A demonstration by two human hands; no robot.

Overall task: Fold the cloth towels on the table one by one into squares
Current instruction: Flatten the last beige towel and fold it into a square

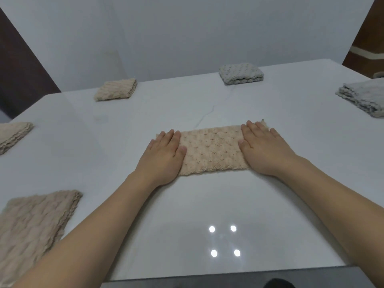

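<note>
Mid-fold on the beige towel (212, 150), a long strip at the middle of the table (291, 146) — left hand (164, 154) and right hand (264, 150) pressing its ends, fingers flat, gripping nothing — next likely pinching one end, folding it across.

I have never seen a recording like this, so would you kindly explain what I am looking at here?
There is no machine: a person wears a camera on the head, looking forward and down at their own bare arms. The left hand and right hand lie flat, fingers straight, pressing the two ends of a beige towel folded into a long strip on the white table. Nothing is held in a grip. Around it lie other towels: three beige ones on the left, two grey ones farther right.
</note>
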